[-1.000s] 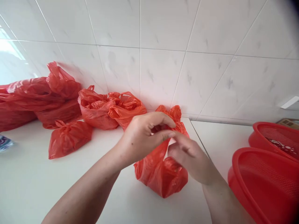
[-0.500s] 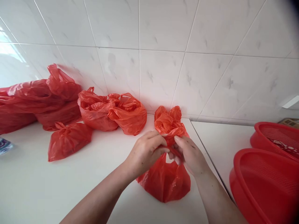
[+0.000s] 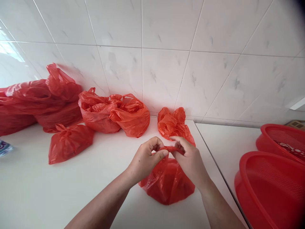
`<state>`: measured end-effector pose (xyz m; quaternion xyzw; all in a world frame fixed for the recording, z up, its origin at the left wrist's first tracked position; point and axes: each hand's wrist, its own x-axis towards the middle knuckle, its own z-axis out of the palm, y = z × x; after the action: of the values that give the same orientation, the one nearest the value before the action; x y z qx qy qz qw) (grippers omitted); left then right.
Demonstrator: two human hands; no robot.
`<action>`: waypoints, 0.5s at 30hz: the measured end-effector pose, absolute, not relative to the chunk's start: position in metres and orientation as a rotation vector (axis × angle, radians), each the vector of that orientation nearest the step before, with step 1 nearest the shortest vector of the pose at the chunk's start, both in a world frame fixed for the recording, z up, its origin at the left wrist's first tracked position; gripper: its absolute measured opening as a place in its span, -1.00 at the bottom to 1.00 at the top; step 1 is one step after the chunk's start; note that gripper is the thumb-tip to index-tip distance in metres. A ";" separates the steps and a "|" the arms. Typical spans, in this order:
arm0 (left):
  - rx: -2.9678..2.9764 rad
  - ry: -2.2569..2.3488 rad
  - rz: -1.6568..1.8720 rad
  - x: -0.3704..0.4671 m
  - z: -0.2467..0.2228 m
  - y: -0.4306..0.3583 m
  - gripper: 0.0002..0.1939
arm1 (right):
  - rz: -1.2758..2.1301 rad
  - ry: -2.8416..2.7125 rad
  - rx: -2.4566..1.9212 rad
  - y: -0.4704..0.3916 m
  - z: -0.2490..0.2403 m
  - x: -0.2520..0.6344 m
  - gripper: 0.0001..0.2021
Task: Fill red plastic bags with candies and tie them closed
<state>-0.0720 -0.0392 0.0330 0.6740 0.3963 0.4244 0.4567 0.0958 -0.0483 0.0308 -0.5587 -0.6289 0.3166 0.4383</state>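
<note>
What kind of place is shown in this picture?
Probably a home kitchen: a white counter below a white tiled wall, filled red plastic bags on the counter, and red strainer baskets at the right.

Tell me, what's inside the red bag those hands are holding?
Can't tell. The red bag is opaque, and the left hand and right hand pinch its top shut.

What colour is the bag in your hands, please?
Red, seen in the head view: the bag is translucent red plastic.
</note>
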 end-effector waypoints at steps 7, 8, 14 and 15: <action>2.097 1.122 1.051 -0.083 0.028 -0.052 -0.88 | 1.251 -1.420 -1.165 -0.054 0.024 0.109 -0.70; 2.138 1.095 1.070 -0.086 0.026 -0.054 -0.87 | 1.247 -1.384 -1.153 -0.055 0.022 0.112 -0.70; 2.058 1.112 0.927 -0.118 0.011 -0.078 -0.85 | 0.923 -1.160 -1.419 -0.058 0.001 0.129 -0.73; 2.008 1.108 0.889 -0.127 0.007 -0.080 -0.90 | 0.912 -1.189 -1.388 -0.060 -0.005 0.135 -0.65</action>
<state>-0.1266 -0.0801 0.0069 0.7695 0.4244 0.3407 0.3342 0.1352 -0.0602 -0.0050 -0.5796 -0.4966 0.3807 0.5221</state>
